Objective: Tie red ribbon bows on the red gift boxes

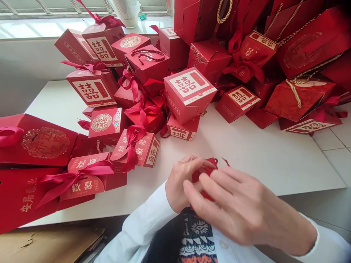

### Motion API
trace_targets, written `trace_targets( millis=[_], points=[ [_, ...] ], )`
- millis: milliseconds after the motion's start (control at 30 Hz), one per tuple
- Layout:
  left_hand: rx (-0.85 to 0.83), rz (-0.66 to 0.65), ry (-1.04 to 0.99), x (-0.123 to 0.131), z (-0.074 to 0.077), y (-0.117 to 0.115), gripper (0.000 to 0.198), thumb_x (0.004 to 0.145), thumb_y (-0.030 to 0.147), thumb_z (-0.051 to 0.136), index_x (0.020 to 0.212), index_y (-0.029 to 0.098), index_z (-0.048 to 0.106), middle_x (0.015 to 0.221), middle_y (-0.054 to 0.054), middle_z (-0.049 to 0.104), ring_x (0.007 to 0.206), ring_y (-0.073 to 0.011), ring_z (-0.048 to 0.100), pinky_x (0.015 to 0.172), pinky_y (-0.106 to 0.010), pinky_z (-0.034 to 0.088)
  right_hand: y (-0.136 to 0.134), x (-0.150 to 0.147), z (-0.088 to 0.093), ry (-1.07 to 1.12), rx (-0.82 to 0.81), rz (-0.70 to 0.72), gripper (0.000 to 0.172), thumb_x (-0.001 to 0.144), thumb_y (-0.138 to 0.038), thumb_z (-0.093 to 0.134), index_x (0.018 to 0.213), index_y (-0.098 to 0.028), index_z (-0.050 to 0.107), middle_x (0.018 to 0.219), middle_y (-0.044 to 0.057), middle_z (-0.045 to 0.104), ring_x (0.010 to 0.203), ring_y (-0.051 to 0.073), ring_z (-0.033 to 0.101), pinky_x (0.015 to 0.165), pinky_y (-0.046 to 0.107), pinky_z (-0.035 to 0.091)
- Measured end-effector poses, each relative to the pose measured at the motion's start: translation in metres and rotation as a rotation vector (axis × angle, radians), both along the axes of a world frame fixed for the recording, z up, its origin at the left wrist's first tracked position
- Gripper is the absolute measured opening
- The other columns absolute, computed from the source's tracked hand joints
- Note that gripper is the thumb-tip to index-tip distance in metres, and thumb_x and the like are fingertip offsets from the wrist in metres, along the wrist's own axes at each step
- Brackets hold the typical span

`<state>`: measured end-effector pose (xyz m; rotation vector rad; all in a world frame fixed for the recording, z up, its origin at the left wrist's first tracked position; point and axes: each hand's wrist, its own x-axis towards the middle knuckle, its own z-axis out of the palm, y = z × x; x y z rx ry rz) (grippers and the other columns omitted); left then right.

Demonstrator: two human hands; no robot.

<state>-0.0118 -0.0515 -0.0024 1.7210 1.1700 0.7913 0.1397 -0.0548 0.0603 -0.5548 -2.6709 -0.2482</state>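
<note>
The one camera here is head-worn — it faces forward and steeply down, with the left hand [179,184] and right hand [246,208] very near below, the table [236,146] stretching beyond, the windowsill [49,29] farther off, upper left.

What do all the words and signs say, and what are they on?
"囍": middle box and several other boxes.
"歡喜": bow-tied box at lower left and its neighbour.
"安居": big red package at lower left; following characters unclear.
Gold medallion above: unclear.
Small print on boxes: too small.
Held red piece: nothing readable.
</note>
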Motion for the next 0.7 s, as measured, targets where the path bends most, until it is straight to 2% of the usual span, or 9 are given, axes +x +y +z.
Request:
trace_targets(
  millis=[167, 267, 367, 467, 567, 633, 700],
  points=[
    [0.021, 0.122, -0.056, 0.001, 0.001, -0.004, 0.010, 0.076, 0.015, 0.066, 0.081, 0.020, 0.073, 0.079, -0.003, 0.066, 0.080, -0.0152, 0.062, 0.073, -0.025, 0.051, -0.026, 0.011, -0.022, 0.056, 0.002, -0.090, 0.030, 0.094, -0.014, 0.038, 0.106, -0.013, 0.066, 0.083, 0.006, 0.072, 0.072, 0.018, 0.063, 0.067, 0.034, 0.046],
    [0.058, 0.124, -0.044, 0.002, 0.000, -0.006, 0.013, 0.077, 0.012, 0.064, 0.083, 0.020, 0.073, 0.078, -0.002, 0.067, 0.082, -0.0151, 0.062, 0.074, -0.025, 0.051, -0.034, 0.018, -0.038, 0.089, -0.028, -0.194, 0.031, 0.095, -0.014, 0.037, 0.106, -0.016, 0.066, 0.090, 0.006, 0.073, 0.073, 0.017, 0.063, 0.067, 0.033, 0.047],
    [0.111, 0.120, -0.011, 0.003, -0.004, -0.007, 0.022, 0.075, 0.005, 0.061, 0.086, 0.021, 0.071, 0.081, -0.002, 0.068, 0.086, -0.0161, 0.061, 0.075, -0.026, 0.051, -0.037, 0.023, -0.048, 0.124, -0.067, -0.214, 0.028, 0.093, -0.012, 0.042, 0.105, -0.015, 0.066, 0.091, 0.008, 0.072, 0.071, 0.018, 0.063, 0.064, 0.033, 0.049],
    [0.173, 0.170, 0.023, 0.005, -0.008, -0.009, 0.024, 0.074, 0.003, 0.058, 0.088, 0.020, 0.066, 0.082, -0.001, 0.068, 0.082, -0.0150, 0.062, 0.074, -0.025, 0.051, -0.039, 0.023, -0.052, 0.228, -0.096, -0.211, 0.028, 0.092, -0.010, 0.041, 0.104, -0.013, 0.066, 0.089, 0.010, 0.072, 0.072, 0.019, 0.064, 0.063, 0.033, 0.050],
    [0.232, 0.188, 0.014, 0.007, -0.010, -0.011, 0.017, 0.074, 0.004, 0.057, 0.078, 0.020, 0.060, 0.077, 0.000, 0.064, 0.077, -0.0136, 0.060, 0.069, -0.023, 0.049, -0.042, 0.023, -0.052, 0.329, -0.134, -0.213, 0.028, 0.091, -0.010, 0.041, 0.106, -0.015, 0.065, 0.090, 0.009, 0.071, 0.077, 0.020, 0.064, 0.066, 0.033, 0.051],
    [0.262, 0.170, 0.003, 0.008, -0.010, -0.012, 0.017, 0.074, 0.003, 0.056, 0.074, 0.020, 0.057, 0.075, 0.000, 0.062, 0.078, -0.0138, 0.059, 0.069, -0.023, 0.048, -0.044, 0.023, -0.051, 0.400, -0.212, -0.209, 0.022, 0.091, -0.015, 0.047, 0.106, -0.015, 0.063, 0.086, 0.008, 0.071, 0.075, 0.019, 0.064, 0.067, 0.032, 0.051],
    [0.267, 0.164, 0.003, 0.007, -0.010, -0.012, 0.019, 0.073, 0.001, 0.054, 0.074, 0.020, 0.057, 0.076, 0.000, 0.062, 0.079, -0.0139, 0.059, 0.070, -0.023, 0.048, -0.044, 0.025, -0.051, 0.530, -0.361, -0.272, 0.019, 0.091, -0.020, 0.052, 0.107, -0.017, 0.061, 0.080, 0.005, 0.070, 0.069, 0.016, 0.063, 0.066, 0.030, 0.052]
  ],
)
